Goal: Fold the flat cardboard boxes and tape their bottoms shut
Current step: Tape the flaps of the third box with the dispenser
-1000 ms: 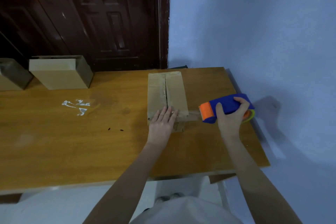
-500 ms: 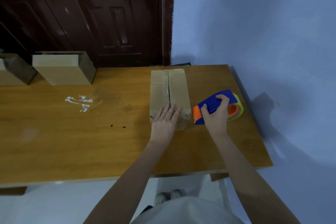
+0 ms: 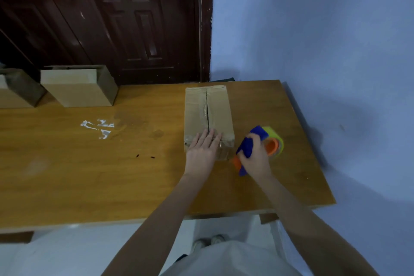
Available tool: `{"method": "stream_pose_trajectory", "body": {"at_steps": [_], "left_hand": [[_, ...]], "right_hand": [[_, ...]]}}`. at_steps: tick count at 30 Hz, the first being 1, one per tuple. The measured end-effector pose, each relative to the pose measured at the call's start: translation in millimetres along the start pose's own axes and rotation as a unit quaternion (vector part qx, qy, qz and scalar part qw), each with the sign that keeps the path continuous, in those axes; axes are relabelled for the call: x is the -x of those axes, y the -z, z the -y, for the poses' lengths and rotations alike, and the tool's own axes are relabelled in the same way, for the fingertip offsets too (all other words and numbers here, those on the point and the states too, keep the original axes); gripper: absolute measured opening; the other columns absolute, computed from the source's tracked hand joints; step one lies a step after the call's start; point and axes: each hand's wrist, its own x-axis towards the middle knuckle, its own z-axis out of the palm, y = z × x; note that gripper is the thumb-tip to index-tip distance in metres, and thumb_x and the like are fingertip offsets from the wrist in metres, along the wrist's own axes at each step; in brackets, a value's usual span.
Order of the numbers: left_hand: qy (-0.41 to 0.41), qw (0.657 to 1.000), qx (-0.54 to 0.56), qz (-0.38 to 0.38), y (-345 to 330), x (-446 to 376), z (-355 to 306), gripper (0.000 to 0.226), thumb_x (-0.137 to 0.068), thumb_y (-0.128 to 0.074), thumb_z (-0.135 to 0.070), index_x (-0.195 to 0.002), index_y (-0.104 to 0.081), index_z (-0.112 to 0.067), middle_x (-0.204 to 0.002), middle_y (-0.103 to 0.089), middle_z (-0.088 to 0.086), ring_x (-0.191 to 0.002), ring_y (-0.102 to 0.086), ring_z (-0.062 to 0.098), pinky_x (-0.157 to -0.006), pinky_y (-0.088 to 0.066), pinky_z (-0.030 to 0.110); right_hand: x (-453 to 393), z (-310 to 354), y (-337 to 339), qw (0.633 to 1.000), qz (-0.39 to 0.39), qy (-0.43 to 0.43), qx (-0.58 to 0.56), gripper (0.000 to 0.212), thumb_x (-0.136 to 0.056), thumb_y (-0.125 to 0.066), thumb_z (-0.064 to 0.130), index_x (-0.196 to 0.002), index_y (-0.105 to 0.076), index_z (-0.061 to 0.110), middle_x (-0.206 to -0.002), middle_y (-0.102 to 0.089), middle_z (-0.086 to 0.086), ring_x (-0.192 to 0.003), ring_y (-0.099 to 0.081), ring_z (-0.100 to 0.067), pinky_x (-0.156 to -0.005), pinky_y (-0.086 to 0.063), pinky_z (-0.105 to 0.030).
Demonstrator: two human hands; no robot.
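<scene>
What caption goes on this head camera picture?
Left hand presses a box flat while right hand grips the tape gun.

You are working at a wooden table (image 3: 67, 175), and a folded cardboard box (image 3: 207, 110) is lying on it near the far right corner, its seam running away from you. Two more cardboard boxes are sitting along the far edge at the left, one (image 3: 76, 87) just beside the other (image 3: 15, 92). White scraps (image 3: 98, 126) and two small dark specks (image 3: 145, 156) are also lying on the bare wood left of the folded box.
</scene>
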Motion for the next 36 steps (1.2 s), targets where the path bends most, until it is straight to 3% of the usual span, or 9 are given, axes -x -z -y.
{"method": "stream_pose_trajectory", "body": {"at_steps": [3, 9, 15, 18, 20, 22, 27, 32, 36], "left_hand": [[0.009, 1.0, 0.004, 0.005, 2, -4, 0, 0.052, -0.071, -0.081, -0.01, -0.121, -0.065, -0.015, -0.122, -0.064, 0.011, -0.114, -0.061, 0.025, -0.097, -0.049, 0.04], [0.012, 0.998, -0.034, 0.046, 27, -13, -8, 0.046, -0.062, -0.084, -0.021, -0.105, -0.069, -0.016, -0.103, -0.067, 0.006, -0.097, -0.065, 0.025, -0.078, -0.054, 0.036], [0.047, 0.989, -0.046, 0.136, 44, -30, -17, 0.048, -0.084, -0.062, -0.036, -0.124, -0.043, -0.016, -0.126, -0.041, 0.009, -0.12, -0.038, 0.028, -0.099, -0.035, 0.038], [-0.005, 0.994, -0.017, 0.112, 46, -31, -25, 0.053, -0.082, -0.062, -0.042, -0.123, -0.044, -0.014, -0.129, -0.04, 0.008, -0.122, -0.037, 0.027, -0.101, -0.031, 0.036], [-0.086, 0.99, 0.051, 0.103, 46, -28, -33, 0.061, -0.083, -0.062, -0.044, -0.134, -0.042, -0.016, -0.142, -0.037, 0.006, -0.131, -0.034, 0.025, -0.106, -0.03, 0.037], [-0.134, 0.975, 0.121, 0.132, 46, -28, -44, 0.068, -0.084, -0.064, -0.045, -0.14, -0.038, -0.017, -0.148, -0.036, 0.003, -0.138, -0.029, 0.022, -0.109, -0.027, 0.038], [-0.119, 0.94, 0.268, 0.176, 49, -41, -59, 0.043, -0.093, -0.057, -0.032, -0.134, -0.049, -0.018, -0.131, -0.056, 0.001, -0.122, -0.049, 0.02, -0.098, -0.04, 0.034], [-0.137, 0.906, 0.294, 0.272, 54, -51, -64, 0.045, -0.094, -0.055, -0.029, -0.137, -0.045, -0.02, -0.13, -0.055, 0.002, -0.117, -0.052, 0.018, -0.096, -0.044, 0.036], [-0.131, 0.9, 0.306, 0.281, 51, -56, -69, 0.042, -0.097, -0.051, -0.021, -0.138, -0.044, -0.018, -0.133, -0.054, 0.003, -0.119, -0.05, 0.02, -0.098, -0.043, 0.038]], "right_hand": [[10, 4, -4, 0.994, -0.057, -0.06, -0.077, 0.046, -0.085, -0.065, 0.008, -0.124, -0.041, 0.003, -0.1, -0.051, -0.005, -0.091, -0.056, -0.023, -0.07, -0.041, -0.023], [-31, 13, 20, 0.997, -0.066, -0.022, -0.021, 0.045, -0.084, -0.064, 0.009, -0.121, -0.038, 0.005, -0.088, -0.056, -0.013, -0.072, -0.057, -0.024, -0.057, -0.037, -0.024], [-42, 16, 40, 0.996, -0.008, -0.085, 0.031, 0.044, -0.089, -0.062, 0.02, -0.117, -0.033, 0.005, -0.078, -0.051, -0.008, -0.065, -0.055, -0.025, -0.046, -0.035, -0.027], [-40, 17, 52, 0.983, 0.032, -0.172, -0.049, 0.042, -0.095, -0.051, 0.027, -0.122, -0.027, 0.005, -0.09, -0.05, -0.008, -0.074, -0.052, -0.023, -0.06, -0.04, -0.031], [-42, 17, 60, 0.959, 0.063, -0.254, -0.109, 0.068, -0.098, -0.043, 0.034, -0.145, -0.007, 0.003, -0.123, -0.044, -0.01, -0.105, -0.05, -0.026, -0.085, -0.041, -0.037], [-46, 14, 65, 0.934, 0.069, -0.319, -0.146, 0.077, -0.099, -0.041, 0.038, -0.149, 0.006, 0.003, -0.148, -0.027, -0.014, -0.13, -0.036, -0.031, -0.1, -0.034, -0.038], [-50, 3, 70, 0.891, 0.07, -0.403, -0.197, 0.072, -0.09, -0.05, 0.036, -0.147, -0.017, 0.007, -0.139, -0.038, -0.016, -0.12, -0.045, -0.034, -0.098, -0.041, -0.044], [-44, -9, 80, 0.865, 0.085, -0.429, -0.244, 0.057, -0.089, -0.051, 0.031, -0.138, -0.037, 0.006, -0.135, -0.043, -0.015, -0.114, -0.05, -0.034, -0.1, -0.044, -0.047], [-40, -15, 87, 0.863, 0.095, -0.427, -0.252, 0.048, -0.092, -0.047, 0.028, -0.136, -0.04, 0.009, -0.14, -0.04, -0.016, -0.118, -0.049, -0.032, -0.103, -0.041, -0.044]]}}
